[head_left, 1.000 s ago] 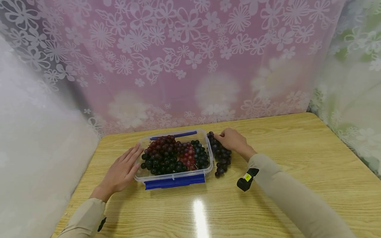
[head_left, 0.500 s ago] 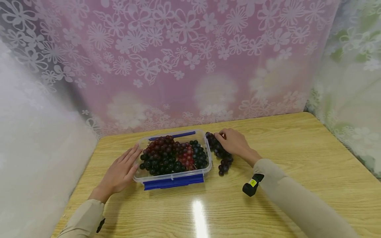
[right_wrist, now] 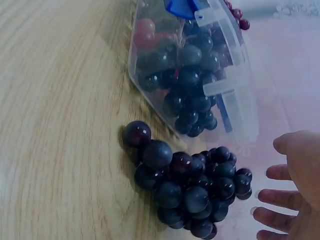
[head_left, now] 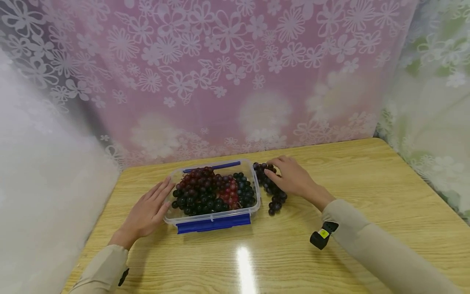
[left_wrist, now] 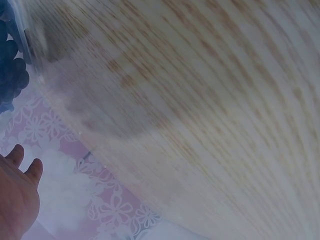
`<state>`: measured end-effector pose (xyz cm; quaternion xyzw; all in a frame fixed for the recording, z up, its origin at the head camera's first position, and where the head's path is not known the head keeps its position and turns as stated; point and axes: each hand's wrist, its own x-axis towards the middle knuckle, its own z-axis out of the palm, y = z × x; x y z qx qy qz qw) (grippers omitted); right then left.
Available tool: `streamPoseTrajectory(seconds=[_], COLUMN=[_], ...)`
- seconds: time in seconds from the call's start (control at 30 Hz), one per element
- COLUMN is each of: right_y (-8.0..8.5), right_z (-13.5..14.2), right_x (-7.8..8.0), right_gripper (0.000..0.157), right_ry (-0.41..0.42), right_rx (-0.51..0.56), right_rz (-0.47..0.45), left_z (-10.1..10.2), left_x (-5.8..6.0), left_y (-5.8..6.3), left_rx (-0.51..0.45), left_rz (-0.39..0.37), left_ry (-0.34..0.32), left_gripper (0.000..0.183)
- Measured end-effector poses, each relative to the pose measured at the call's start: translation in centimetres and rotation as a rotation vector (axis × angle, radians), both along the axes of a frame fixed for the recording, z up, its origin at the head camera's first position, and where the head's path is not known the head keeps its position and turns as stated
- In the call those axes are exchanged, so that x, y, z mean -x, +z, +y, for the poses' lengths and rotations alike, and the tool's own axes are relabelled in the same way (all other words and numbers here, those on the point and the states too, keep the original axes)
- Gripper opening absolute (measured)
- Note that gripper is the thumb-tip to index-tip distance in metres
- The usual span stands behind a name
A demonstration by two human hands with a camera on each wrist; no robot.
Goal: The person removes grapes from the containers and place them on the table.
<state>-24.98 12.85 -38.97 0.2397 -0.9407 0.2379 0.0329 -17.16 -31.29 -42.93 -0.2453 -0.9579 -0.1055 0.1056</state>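
A clear plastic container with blue clasps holds several bunches of grapes: dark red grapes, blackish-green grapes, red grapes and dark grapes. My left hand, fingers straight, rests against its left side. Outside, along the right wall, a dark purple bunch of grapes lies on the table. Over that bunch's upper part is my right hand; in the right wrist view the fingers are spread and apart from the grapes. Part of the bunch is hidden under this hand in the head view.
The wooden table reaches back to a pink floral curtain. Pale curtains hang at the left and right sides. A bright light reflection lies on the table in front of the container.
My right hand has loosened its fingers from the dark purple bunch, and its forearm has shifted right. The bunch's lower end has swung slightly right. My left hand stays against the container.
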Motion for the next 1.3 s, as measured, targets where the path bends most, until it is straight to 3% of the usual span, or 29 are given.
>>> streamPoseTrajectory(seconds=[0.33,0.6,1.1,1.3], right_y=[2.1,2.7,2.9,2.6], right_z=[-1.4,-3.1,-5.2,-5.5], right_x=[-1.7,-2.6,-2.1,-1.7], right_gripper=[0.049,0.053,0.052,0.056], right_ry=[0.105,0.234,0.426,0.458], right_rx=[-0.052,-0.11,-0.283,-0.331], right_rz=[0.064,0.106,0.119,0.032], left_z=[-0.2,-0.1,-0.2,0.0], left_x=[0.0,0.1,-0.1,0.0], left_y=[-0.1,0.0,0.0,-0.1], left_rx=[-0.001,0.004,0.008,0.019], left_rz=[0.014,0.012,0.015,0.014], left_ry=[0.002,0.001,0.009,0.017], left_gripper=[0.061,0.062,0.061,0.058])
